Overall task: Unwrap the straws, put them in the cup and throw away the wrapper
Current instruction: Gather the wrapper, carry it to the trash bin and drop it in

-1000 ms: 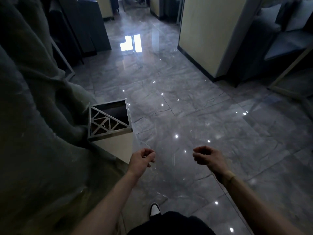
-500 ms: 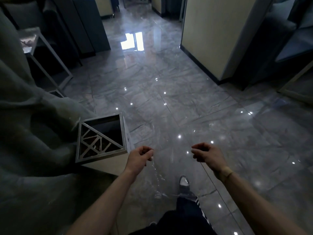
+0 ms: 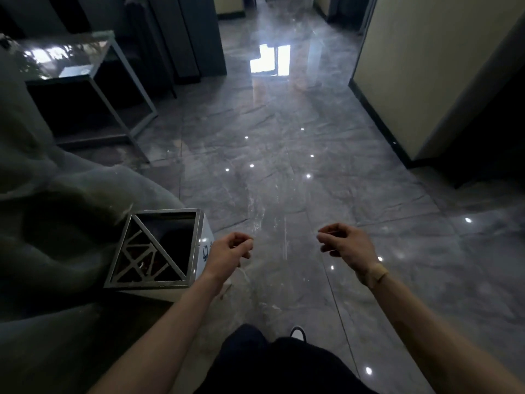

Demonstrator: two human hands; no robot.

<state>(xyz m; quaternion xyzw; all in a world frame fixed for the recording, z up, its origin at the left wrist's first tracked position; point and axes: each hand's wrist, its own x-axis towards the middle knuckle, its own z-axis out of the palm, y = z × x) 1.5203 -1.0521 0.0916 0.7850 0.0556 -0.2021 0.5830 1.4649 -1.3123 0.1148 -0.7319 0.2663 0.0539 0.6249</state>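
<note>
My left hand hangs just right of a square waste bin with a metal lattice lid and a dark opening. The fingers are pinched on a thin clear wrapper that dangles faintly below the hand over the floor. My right hand is held out at the same height, farther right, with curled fingers and nothing visible in it. No straws and no cup are in sight.
A glossy grey tiled floor stretches ahead. Grey draped fabric lies at the left, behind the bin. A glass-topped metal side table stands at the far left. A cream wall corner is at the right. My legs and one shoe show below.
The view has moved forward and turned left, so the bin now lies closer, right beside my left hand. Both hands keep the same curled pose.
</note>
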